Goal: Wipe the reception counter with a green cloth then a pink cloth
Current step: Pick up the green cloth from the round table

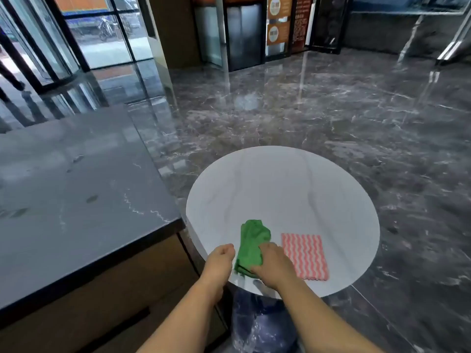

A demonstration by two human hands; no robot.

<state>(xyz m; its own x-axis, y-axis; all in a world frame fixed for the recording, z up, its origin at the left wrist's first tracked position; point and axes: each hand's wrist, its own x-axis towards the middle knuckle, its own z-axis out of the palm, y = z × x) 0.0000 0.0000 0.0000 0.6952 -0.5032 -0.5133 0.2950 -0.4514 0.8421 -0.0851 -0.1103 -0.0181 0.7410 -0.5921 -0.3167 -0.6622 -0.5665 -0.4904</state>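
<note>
Green cloth (252,244) lies crumpled on round white table (280,179), just left of pink cloth (305,256), right hand (274,267) gripping its near-right edge, left hand (220,259) curled at its left edge, grip unclear.

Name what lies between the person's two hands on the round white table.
The green cloth lies between the left hand and the right hand, crumpled on the table, as the head view shows.

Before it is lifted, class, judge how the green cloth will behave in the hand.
Probably floppy: the green cloth lies rumpled and folded. Likely light, being thin fabric. May slide easily: the round table looks glossy.
</note>
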